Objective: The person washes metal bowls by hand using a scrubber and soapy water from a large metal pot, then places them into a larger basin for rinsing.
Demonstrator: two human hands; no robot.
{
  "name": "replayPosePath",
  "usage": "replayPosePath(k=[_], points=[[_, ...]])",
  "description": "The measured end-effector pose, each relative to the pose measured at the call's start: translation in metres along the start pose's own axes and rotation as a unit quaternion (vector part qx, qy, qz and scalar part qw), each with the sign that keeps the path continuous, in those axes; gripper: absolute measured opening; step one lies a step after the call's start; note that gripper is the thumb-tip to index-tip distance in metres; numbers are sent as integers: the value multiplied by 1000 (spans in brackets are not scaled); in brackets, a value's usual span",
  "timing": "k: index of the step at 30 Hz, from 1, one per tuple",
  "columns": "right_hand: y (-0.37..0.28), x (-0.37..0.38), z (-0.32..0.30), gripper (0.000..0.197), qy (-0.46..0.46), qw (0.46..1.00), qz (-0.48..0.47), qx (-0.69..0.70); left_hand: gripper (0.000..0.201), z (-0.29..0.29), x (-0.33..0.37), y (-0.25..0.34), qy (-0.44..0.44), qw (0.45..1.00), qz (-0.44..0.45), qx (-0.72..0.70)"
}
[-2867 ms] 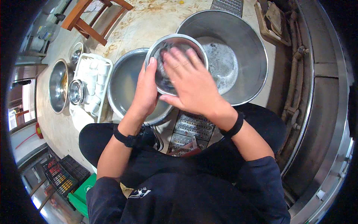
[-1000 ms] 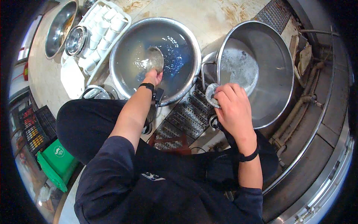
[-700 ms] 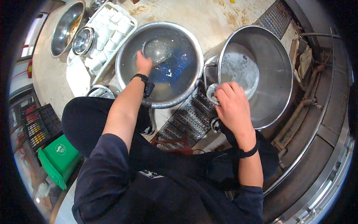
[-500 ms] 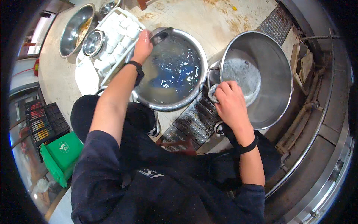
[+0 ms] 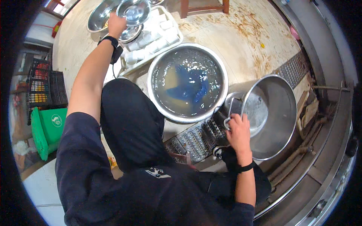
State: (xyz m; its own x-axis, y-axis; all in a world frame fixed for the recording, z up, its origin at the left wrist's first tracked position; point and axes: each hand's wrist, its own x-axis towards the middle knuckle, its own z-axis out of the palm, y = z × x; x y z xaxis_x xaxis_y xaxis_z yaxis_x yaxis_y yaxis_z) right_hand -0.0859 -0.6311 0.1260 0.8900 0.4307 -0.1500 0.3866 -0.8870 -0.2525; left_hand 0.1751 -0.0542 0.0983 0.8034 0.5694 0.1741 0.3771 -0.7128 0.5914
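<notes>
My left hand (image 5: 116,23) reaches to the upper left, its fingers closed on the rim of a shiny metal bowl (image 5: 136,12). This bowl is over another metal bowl (image 5: 130,34) at the end of a white rack (image 5: 126,71) of white cups (image 5: 151,46). My right hand (image 5: 239,131) is at the near left rim of a tall steel pot (image 5: 277,135), its fingers curled round a grey scouring pad (image 5: 227,123), mostly hidden. Suds (image 5: 260,113) lie inside the pot. Between my hands stands a wide metal basin (image 5: 151,88) of cloudy water with something blue in it.
A large metal bowl (image 5: 92,22) stands behind my left hand. Perforated metal grating (image 5: 188,143) runs between my feet. Wooden stool legs (image 5: 184,9) are at the back. A green bin (image 5: 51,128) and black crates (image 5: 41,88) are left; pipes and a metal edge line the right.
My left hand has moved from the basin's far left rim up and left to the rack, carrying the metal bowl. The view has shifted left. My right hand stays at the pot's rim.
</notes>
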Motion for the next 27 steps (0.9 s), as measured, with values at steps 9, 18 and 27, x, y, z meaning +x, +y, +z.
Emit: replayPosePath(k=[9, 18, 27], points=[[-10, 9, 13, 35, 8, 999, -31, -3, 41, 24, 11, -152, 51, 953, -240, -179], [-12, 13, 15, 25, 30, 999, -27, -7, 51, 57, 7, -186, 75, 978, -194, 21], [-9, 12, 15, 32, 15, 999, -31, -41, 60, 53, -13, -160, -4, 997, -32, 71]])
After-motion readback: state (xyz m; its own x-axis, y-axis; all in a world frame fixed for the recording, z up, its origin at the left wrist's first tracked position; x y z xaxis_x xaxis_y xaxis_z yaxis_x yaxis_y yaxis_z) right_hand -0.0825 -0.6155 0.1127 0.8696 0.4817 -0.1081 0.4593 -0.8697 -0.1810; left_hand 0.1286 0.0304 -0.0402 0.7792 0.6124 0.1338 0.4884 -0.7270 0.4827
